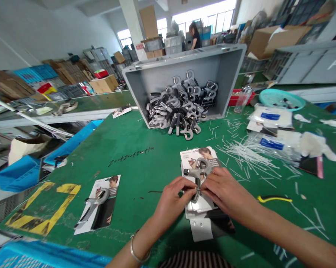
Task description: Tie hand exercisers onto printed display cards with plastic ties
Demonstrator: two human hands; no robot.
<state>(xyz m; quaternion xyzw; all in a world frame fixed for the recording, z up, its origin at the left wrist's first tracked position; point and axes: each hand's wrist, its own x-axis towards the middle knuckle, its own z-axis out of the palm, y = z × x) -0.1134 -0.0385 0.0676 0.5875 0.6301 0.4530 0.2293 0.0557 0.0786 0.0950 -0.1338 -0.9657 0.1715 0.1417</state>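
Green worktop [134, 156]: we're working nr the front edge, both bare hands meeting over a stack of printed cards [187, 158].
C-headed hand tool [196, 173]: grey w/ blk parts, it's lying on the top card, round head pointing away from us, handle end under our fingers.
Left hand [175, 195]: we're pinching closed, thumb & finger, on something tiny at the tool's handle; prob. a white tie, but fingertips are hiding most of it.
Right hand [225, 188]: we're pinching at the same spot from the other side, tips nearly meeting the left's.
White ties [248, 152]: loose ones are lying in a messy heap to the rt, strays reaching past a yellow-and-blk handle [274, 200].
Left-side card [105, 212]: it's bearing 1 more C-headed tool [93, 205], well apart from the stack; we're not able to tell if it's tied or just laid on.
Grey crate [157, 76]: it's lying on its side, mouth twd us, w/ a big pile of loose, uncarded tools [181, 104] spilling onto the worktop.
Tool tally: we're judging the middle one part-fixed, the left-side one poss. done, the whole crate pile left; looking early on.
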